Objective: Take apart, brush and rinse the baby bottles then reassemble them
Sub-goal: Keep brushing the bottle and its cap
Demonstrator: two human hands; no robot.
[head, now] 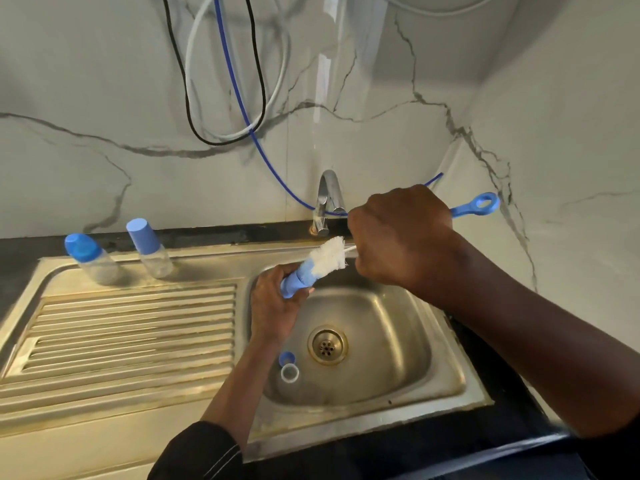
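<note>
Both hands are clamped: my left hand (273,310) on a blue cap (294,280) over the sink (398,341), my right hand (398,233) on the brush (327,258), bristles at the cap's mouth. Two bottles (91,259) (149,249) stand far left on the surface (121,323). I judge hard scrubbing could flick the cap loose.

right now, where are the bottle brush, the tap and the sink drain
bottle brush (327,257), head view, on its white bristles
tap (321,207), head view, on the chrome body
sink drain (326,345), head view, on the strainer's centre
</note>
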